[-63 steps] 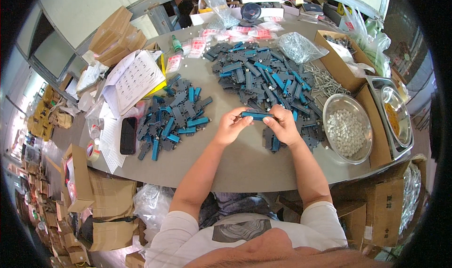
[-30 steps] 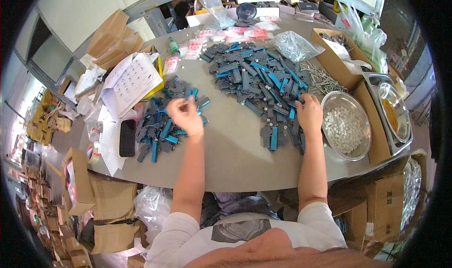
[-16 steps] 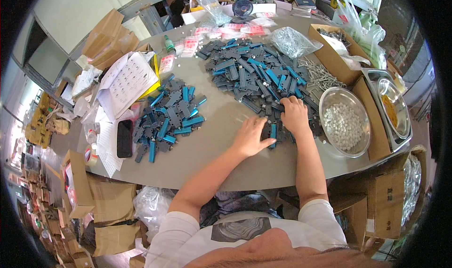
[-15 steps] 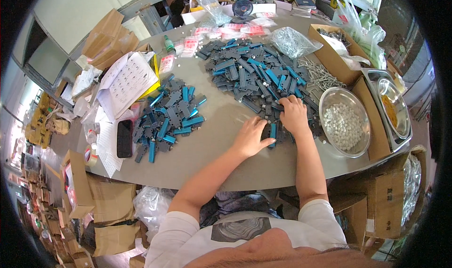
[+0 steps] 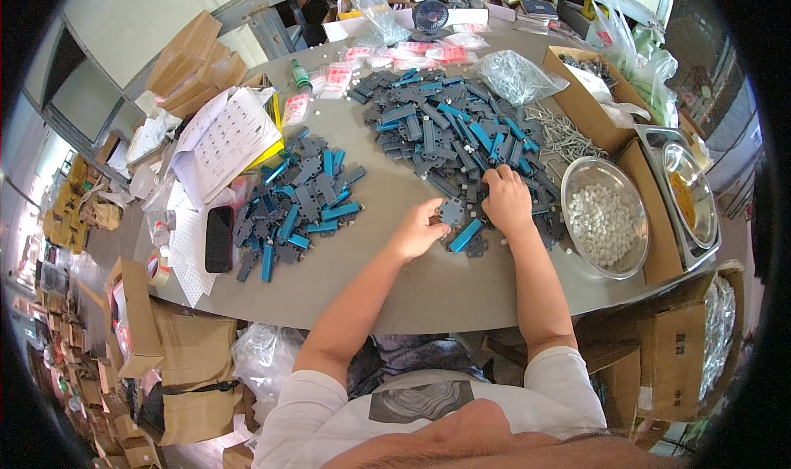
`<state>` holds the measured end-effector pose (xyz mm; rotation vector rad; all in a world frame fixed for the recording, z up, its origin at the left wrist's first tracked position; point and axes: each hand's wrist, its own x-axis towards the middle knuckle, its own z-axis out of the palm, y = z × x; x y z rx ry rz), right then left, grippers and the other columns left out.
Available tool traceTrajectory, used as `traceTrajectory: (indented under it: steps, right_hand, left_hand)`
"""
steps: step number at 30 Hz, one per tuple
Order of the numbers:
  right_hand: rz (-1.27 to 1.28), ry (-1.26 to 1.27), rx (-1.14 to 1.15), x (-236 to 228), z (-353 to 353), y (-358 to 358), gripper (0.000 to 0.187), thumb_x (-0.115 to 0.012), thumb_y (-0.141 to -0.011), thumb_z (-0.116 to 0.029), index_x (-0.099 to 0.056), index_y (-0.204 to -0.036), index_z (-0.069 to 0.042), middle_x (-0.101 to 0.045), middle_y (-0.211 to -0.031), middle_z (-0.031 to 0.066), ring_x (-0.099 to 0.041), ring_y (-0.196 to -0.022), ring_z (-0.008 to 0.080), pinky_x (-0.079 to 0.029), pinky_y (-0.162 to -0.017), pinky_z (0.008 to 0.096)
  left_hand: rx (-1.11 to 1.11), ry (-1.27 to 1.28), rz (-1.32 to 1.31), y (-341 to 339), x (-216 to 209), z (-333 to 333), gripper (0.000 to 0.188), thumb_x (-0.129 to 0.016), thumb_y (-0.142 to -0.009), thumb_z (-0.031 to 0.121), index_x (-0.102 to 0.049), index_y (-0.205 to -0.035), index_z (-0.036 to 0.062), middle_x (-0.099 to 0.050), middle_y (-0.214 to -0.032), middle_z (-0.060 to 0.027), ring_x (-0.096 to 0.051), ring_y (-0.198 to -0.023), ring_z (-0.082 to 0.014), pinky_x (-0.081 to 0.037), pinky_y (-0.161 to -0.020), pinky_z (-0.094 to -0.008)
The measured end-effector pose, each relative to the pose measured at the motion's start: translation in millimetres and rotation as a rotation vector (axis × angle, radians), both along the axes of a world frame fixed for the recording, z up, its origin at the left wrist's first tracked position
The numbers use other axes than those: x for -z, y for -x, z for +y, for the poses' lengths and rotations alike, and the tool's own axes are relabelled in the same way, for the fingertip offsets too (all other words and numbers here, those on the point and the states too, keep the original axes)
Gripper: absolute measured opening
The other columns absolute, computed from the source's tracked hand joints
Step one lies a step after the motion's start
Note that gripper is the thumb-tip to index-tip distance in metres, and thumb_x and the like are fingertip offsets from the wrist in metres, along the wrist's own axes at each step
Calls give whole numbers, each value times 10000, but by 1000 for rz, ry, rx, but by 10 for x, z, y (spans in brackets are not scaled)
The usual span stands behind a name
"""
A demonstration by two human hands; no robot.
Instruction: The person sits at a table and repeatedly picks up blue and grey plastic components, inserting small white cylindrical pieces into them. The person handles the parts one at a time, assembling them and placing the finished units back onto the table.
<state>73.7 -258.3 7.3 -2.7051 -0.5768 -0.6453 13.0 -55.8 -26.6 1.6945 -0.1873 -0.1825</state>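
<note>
A large heap of dark grey and blue plastic bracket-like parts (image 5: 428, 131) lies on the table in front of me. At its near edge, my left hand (image 5: 418, 232) has thumb and fingers closed on the edge of a flat dark grey plastic part (image 5: 451, 211). A blue-topped part (image 5: 466, 235) lies just right of the left thumb. My right hand (image 5: 507, 201) is at the heap's near right side, fingers curled down among the parts; what its fingertips hold is hidden. A smaller pile of similar parts (image 5: 301, 201) lies to the left.
Right of the heap are loose screws (image 5: 573, 137) and a metal bowl (image 5: 568, 209) with white pieces. Beyond it stands a steel tray (image 5: 709, 250) beside cardboard boxes. A phone (image 5: 219, 238), papers (image 5: 222, 143) and a green bottle (image 5: 299, 75) are at left; a small fan (image 5: 430, 16) stands at the back.
My left hand has drawn back to the left and now has a grey part at its fingers. The right hand has shifted slightly left. The blue-topped part near the hands now lies at a slant.
</note>
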Motion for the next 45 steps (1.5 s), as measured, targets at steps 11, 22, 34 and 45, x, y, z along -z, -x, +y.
traceTrajectory:
  steps: [11,22,34,45]
  right_hand:
    - [33,-742,-371,-260,167,234,237,-680,-704,19,-547,-887,-51,-588,-956,113,-585,-751,247,-477,-630,337]
    - [20,-516,-335,-92,500,396,288,-750,-678,-78,-684,-958,-60,-658,-886,125,-634,-827,324,-523,-713,389]
    - [-107,-492,-411,-76,506,403,340,-755,-662,-80,-675,-992,-54,-649,-926,118,-636,-837,316,-523,-736,391]
    - [453,-686,-396,-121,423,335,300,-644,-876,-274,-605,-919,20,-607,-722,164,-603,-656,292,-478,-610,363]
  left_hand:
    - [-192,491,173,29,-213,-17,482,-504,-884,-55,-348,-1309,110,-541,-1131,-105,-602,-1049,-249,-530,-858,-416]
    - [-296,557,-32,12,-252,-104,276,-427,-910,-50,-396,-1155,72,-558,-1193,-87,-535,-849,-93,-477,-656,-227]
    - [-231,467,-229,29,-158,-139,354,-507,-979,153,-362,-1296,92,-550,-1245,-79,-550,-928,-83,-463,-667,-213]
    - [-247,888,-118,-24,-239,39,281,-532,-966,173,-431,-1207,69,-542,-1240,-174,-562,-1129,-335,-479,-958,-458]
